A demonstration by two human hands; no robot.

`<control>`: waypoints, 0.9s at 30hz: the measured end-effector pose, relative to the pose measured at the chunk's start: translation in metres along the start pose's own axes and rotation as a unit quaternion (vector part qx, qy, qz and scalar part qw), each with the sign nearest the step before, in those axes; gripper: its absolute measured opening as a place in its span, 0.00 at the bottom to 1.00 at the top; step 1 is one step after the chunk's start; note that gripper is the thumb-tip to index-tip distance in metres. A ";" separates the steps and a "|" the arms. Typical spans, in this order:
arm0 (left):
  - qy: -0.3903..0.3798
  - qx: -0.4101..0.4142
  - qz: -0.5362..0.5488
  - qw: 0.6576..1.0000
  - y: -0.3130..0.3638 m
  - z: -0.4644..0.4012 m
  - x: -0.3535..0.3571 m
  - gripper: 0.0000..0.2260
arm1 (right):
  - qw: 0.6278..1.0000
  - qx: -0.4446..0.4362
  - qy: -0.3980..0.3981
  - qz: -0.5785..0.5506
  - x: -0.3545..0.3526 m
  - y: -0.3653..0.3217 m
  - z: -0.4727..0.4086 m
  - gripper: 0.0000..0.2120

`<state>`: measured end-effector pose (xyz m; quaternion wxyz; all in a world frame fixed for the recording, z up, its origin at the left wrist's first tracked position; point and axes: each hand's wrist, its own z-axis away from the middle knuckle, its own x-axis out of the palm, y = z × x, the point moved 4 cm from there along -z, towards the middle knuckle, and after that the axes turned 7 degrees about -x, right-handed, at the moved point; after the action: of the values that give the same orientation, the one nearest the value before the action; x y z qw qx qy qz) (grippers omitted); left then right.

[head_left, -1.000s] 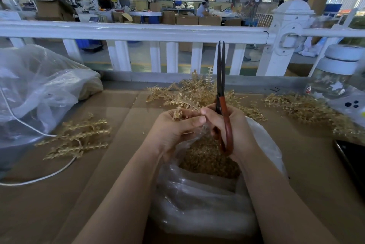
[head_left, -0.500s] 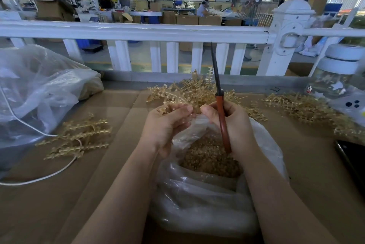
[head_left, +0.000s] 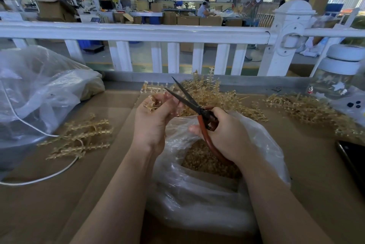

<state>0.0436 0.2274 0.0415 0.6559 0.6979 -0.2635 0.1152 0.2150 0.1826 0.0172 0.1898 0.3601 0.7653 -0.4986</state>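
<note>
Above the bag point(head_left: 197, 200), the left hand point(head_left: 156, 119) pinches a sprig point(head_left: 150, 103), the right hand point(head_left: 229, 137) grips open scissors point(head_left: 194, 105) — many cut pieces point(head_left: 199, 161) lie inside, but whole piles point(head_left: 209, 93) wait uncut.

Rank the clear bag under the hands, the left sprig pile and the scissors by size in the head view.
Clear bag, largest.
Left sprig pile and scissors: unsure; scissors longer but thinner, and nearer the camera.
</note>
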 end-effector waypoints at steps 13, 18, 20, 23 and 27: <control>-0.036 0.056 -0.076 0.995 -0.001 -0.001 -0.001 0.05 | 0.999 -0.006 0.012 0.044 -0.001 -0.004 0.000 0.28; -0.041 0.061 -0.087 0.994 -0.001 -0.002 -0.002 0.03 | 0.999 -0.005 0.006 0.040 -0.001 -0.003 0.000 0.27; -0.040 0.063 -0.092 0.993 -0.001 -0.002 -0.001 0.03 | 0.999 -0.006 0.007 0.037 -0.002 -0.003 0.001 0.28; -0.041 0.066 -0.098 0.992 0.001 -0.002 -0.001 0.03 | 0.999 -0.008 0.011 0.041 -0.003 -0.004 0.001 0.30; -0.035 0.066 -0.091 0.993 0.002 -0.003 -0.003 0.08 | 0.998 -0.017 0.015 0.057 -0.005 -0.006 0.001 0.33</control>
<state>0.0407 0.2308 0.0426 0.6063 0.7646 -0.2131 0.0476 0.2134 0.1782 0.0240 0.2122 0.4074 0.7550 -0.4679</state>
